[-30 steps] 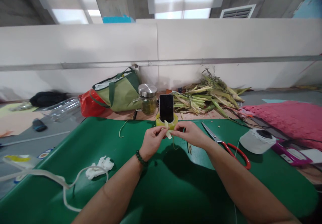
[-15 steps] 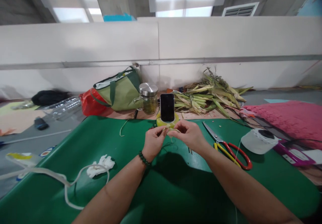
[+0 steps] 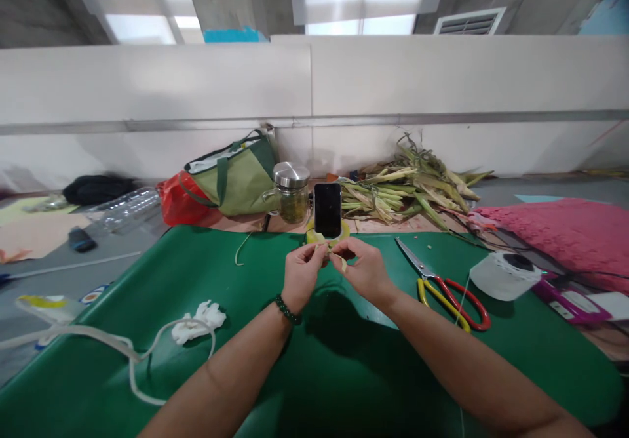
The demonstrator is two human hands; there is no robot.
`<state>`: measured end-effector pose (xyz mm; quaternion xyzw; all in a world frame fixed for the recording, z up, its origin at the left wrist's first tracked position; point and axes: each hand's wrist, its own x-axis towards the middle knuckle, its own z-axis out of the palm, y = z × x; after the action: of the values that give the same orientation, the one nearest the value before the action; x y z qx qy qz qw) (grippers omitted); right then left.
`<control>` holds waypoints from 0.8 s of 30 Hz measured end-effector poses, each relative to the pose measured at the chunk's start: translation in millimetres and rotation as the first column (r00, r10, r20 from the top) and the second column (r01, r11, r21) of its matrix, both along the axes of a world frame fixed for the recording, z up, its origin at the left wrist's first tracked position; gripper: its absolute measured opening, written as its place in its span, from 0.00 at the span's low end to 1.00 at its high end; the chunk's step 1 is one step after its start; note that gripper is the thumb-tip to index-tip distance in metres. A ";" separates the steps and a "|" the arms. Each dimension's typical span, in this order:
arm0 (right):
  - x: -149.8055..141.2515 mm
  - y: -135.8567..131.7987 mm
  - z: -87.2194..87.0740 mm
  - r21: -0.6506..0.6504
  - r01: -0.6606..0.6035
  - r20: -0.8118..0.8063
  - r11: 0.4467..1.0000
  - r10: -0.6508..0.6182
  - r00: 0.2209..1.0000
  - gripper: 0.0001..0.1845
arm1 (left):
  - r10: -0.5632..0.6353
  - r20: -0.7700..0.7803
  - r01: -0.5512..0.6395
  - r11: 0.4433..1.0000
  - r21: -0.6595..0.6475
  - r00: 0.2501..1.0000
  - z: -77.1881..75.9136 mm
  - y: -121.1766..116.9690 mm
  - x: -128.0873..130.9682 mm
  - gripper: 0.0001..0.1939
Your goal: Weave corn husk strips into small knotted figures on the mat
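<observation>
Thumb and fingers of my left hand [image 3: 299, 274] pinch a narrow, pale yellow-green strip that looks like corn husk [image 3: 343, 265]. Close beside it, my right hand [image 3: 367, 273] pinches the same strip from the other side. The fingertips of both hands nearly meet above the green mat [image 3: 255, 261]. Part of the strip is covered by the fingers, and one end pokes out below the right fingertips. Just behind the hands a phone [image 3: 327, 208] stands upright in a yellow roll [image 3: 312, 233]. A dark green bead bracelet [image 3: 286, 309] circles my left wrist.
Right of the hands lie scissors [image 3: 449, 294] with red and yellow handles and a white spool of thread [image 3: 501, 280]. Behind are a husk pile [image 3: 417, 185], a glass jar [image 3: 291, 199] and a green bag [image 3: 240, 179]. Crumpled tissue [image 3: 199, 323] and a white cable [image 3: 132, 359] lie left.
My fingers have shifted on the strip, and an end now hangs below the right fingertips. The right hand has moved slightly left, with both hands still close together.
</observation>
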<state>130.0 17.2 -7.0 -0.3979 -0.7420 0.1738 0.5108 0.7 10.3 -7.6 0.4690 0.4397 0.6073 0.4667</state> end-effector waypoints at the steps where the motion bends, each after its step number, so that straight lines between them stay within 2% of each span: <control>1: -0.2 -0.4 0.3 0.027 0.017 0.010 0.999 -0.017 1.000 0.06 | -0.005 0.016 0.005 1.000 -0.003 1.000 -0.4 -0.1 1.0 0.14; 5: -1.0 -1.6 1.9 0.232 0.066 0.088 0.971 -0.088 0.992 0.08 | 0.005 0.009 -0.005 1.000 0.005 1.000 -0.4 -1.8 4.2 0.17; 8: -0.2 -1.5 2.3 0.392 0.037 0.176 0.919 -0.114 0.978 0.07 | -0.009 0.051 0.010 1.000 -0.024 0.999 -0.6 -1.9 4.1 0.18; 10: 1.3 -1.1 2.2 0.451 -0.003 0.239 0.893 -0.117 0.964 0.07 | -0.029 0.104 0.036 0.997 -0.066 0.994 -0.8 -1.0 2.7 0.18; 14: 4.7 -0.7 1.6 0.507 -0.048 0.312 0.860 -0.131 0.941 0.09 | -0.093 0.212 0.115 0.988 -0.098 0.973 -0.5 0.7 -0.5 0.18; 19: 6.1 -1.8 2.2 0.542 -0.023 0.317 0.840 -0.179 0.931 0.09 | -0.167 0.308 0.218 0.966 -0.141 0.937 2.2 -2.6 -1.5 0.22; 22: 6.9 -1.8 2.8 0.543 -0.019 0.323 0.839 -0.188 0.928 0.09 | -0.202 0.305 0.250 0.960 -0.128 0.931 5.3 -5.4 -3.3 0.22; 24: 7.8 -0.5 2.5 0.510 -0.022 0.318 0.860 -0.165 0.934 0.09 | -0.216 0.269 0.257 0.958 -0.125 0.938 7.3 -5.5 -6.0 0.21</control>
<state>137.8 16.7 -4.5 -0.3020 -0.8249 -0.1199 0.4626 -5.3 4.9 -0.3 0.3989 0.3636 0.5647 0.6243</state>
